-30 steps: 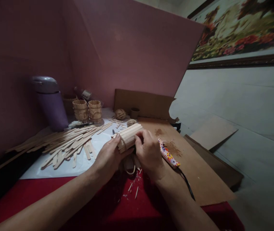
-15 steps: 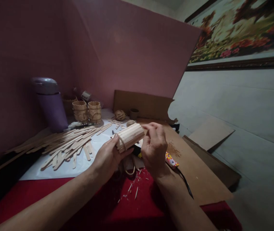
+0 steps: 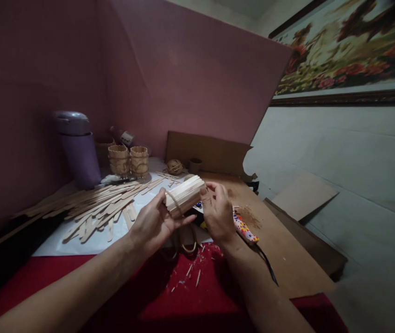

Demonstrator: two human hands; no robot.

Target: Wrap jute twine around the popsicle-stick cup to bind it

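Note:
A cylinder of pale wooden craft sticks (image 3: 187, 193) lies tilted on its side in the air, its right end higher. A thin cord rings it near the left end. My left hand (image 3: 157, 219) grips that left end, thumb on top and fingers beneath. At the right end, my right hand (image 3: 217, 203) holds the rim between thumb and curled fingers. Below the cylinder are scissors, of which the gold-coloured handle loops (image 3: 188, 245) show best. By my right wrist lies a flower-patterned tool (image 3: 244, 226) with a black cable, partly hidden.
Loose craft sticks (image 3: 103, 208) are heaped on a white sheet (image 3: 53, 243) at left. Behind stand two small stick cups (image 3: 139, 162) and a purple flask (image 3: 79, 155). A twine ball (image 3: 175, 167) sits farther back. Cardboard (image 3: 287, 259) covers the right side; wood slivers (image 3: 197, 277) litter the red cloth (image 3: 131, 291).
The cylinder has turned slightly in my left hand. My right hand has moved in from beside the right end, and its thumb and fingers now touch the rim.

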